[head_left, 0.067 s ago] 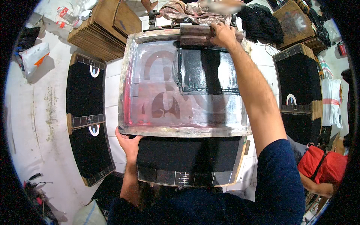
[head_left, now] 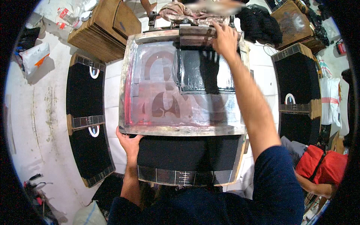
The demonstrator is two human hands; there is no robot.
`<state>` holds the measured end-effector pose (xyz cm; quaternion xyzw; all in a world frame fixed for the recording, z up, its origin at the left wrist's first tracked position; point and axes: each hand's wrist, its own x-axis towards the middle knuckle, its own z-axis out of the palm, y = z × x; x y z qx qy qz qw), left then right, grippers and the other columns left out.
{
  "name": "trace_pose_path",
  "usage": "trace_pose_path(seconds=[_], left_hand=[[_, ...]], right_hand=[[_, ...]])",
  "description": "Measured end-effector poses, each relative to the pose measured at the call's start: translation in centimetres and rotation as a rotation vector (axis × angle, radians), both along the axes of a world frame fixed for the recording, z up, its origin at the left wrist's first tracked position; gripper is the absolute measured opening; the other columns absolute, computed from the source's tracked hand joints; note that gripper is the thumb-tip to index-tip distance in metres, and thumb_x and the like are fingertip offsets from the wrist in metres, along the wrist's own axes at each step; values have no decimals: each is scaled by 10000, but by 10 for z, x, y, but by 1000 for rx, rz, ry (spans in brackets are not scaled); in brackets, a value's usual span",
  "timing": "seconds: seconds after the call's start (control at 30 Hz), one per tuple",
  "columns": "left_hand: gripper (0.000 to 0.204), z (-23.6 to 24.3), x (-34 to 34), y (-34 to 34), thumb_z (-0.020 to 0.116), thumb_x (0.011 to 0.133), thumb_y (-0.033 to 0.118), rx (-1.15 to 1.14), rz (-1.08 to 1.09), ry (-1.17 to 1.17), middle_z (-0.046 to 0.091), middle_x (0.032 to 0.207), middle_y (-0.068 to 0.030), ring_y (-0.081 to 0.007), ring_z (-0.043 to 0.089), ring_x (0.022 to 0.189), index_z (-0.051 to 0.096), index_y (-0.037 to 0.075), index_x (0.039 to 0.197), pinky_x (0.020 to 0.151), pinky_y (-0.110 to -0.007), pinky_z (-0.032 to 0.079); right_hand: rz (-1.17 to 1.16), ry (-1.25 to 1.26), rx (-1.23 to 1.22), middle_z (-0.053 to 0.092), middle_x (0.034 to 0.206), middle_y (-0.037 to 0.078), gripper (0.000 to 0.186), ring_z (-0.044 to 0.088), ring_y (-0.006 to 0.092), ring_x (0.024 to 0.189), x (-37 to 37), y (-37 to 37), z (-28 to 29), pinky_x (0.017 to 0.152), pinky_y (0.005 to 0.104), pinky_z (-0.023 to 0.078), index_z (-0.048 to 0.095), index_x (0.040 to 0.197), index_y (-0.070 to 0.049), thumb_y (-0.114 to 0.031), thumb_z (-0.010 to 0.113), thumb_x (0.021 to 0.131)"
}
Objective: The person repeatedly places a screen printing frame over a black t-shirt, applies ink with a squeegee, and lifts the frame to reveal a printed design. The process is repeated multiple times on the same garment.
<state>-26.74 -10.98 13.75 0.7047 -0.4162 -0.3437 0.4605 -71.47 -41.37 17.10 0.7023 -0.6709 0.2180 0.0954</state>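
Observation:
A wooden-framed screen-printing screen (head_left: 183,131) lies over a black fabric-covered board (head_left: 189,152). Black ink (head_left: 193,71) covers the mesh's upper right part, while large curved stencil shapes (head_left: 164,105) show at left. At the near left corner of the frame, my left hand (head_left: 129,144) grips the edge, its thumb and a finger spread along it. My right hand (head_left: 225,39) is stretched to the far side, with fingers bent over a wide squeegee (head_left: 197,35) that rests at the far end of the ink. The undersides of those fingers are hidden.
Boards with black fabric and small white arch prints stand at left (head_left: 86,90) and right (head_left: 298,78). Stacked wooden boards (head_left: 101,30) sit far left. Crumpled stained cloth (head_left: 180,13) lies beyond the frame. Another person's arm (head_left: 313,185) and a red bag (head_left: 322,163) are at lower right.
My right forearm has shifted slightly left, and the fingers sit a little differently on the squeegee. My left hand keeps its place at the frame's corner.

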Motion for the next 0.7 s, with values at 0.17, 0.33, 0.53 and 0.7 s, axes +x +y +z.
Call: trace_pose_path(seconds=[0.17,0.33,0.53,0.7], left_hand=[[1348,14,-5,-3,957,612,-21,-44,-15,-20,348,1518,-285,-355,467,1360,55,75,1610,1164,-478,424],[1382,84,-9,-5,964,564,-31,-216,-55,-25,393,1479,-276,-357,498,1326,68,90,1609,1139,-479,450],[847,108,61,-57,836,846,34,-646,-184,28,678,1141,-158,-206,668,1023,344,13,1535,931,-352,526],[442,-111,177,51,565,1022,376,242,-115,-338,731,828,-198,-389,711,835,738,-24,954,782,-480,515]], right_hand=[[-110,-106,0,588,1209,194,476,527,375,1180,57,217,-2,1037,546,347,649,1273,-79,-248,768,844],[-31,-278,-75,623,1187,133,429,566,336,1182,104,330,52,1010,491,396,669,1270,-99,-290,731,891],[-82,-69,-420,669,1084,124,346,645,327,1015,84,231,200,840,453,506,702,1101,-120,-428,664,947],[-247,-127,-223,751,1074,94,484,721,318,1002,74,172,287,868,458,548,733,1148,-194,-602,524,991]])
